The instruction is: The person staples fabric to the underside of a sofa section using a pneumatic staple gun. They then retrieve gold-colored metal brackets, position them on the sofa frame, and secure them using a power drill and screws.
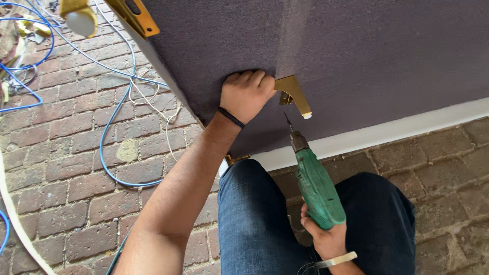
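Down from the head camera, a big purple cloth-covered panel [367, 56] is being seen, lying across the top of the picture. Its white edge [407, 127] is running along the lower side, next to the brick floor [71, 153].

A gold metal leg [294, 94] is being held against the purple cloth by the left hand [247, 94]. The fingers [249, 77] are being pressed flat on the cloth, and the thumb side is touching the gold leg. The hand is not closed around anything; it is spread and pushing down. A dark band [231, 117] is being worn on that wrist.

A green drill [316, 186] is being gripped by the right hand [323, 231]. The fingers are wrapped tight around its handle. The drill is being pointed up, and its thin bit [288, 122] is being kept just below the gold leg, near it but not touching. A pale band [336, 260] is being worn on the right wrist.

Blue jeans [254, 219] are being worn, and both knees are being seen low in the picture.

Another gold leg [135, 18] is being seen at the far corner of the panel, and one more gold piece with a white tip [79, 18] is showing at the top left. Blue cables [109, 137] and a white cord [147, 97] are lying in loops on the bricks to the left.
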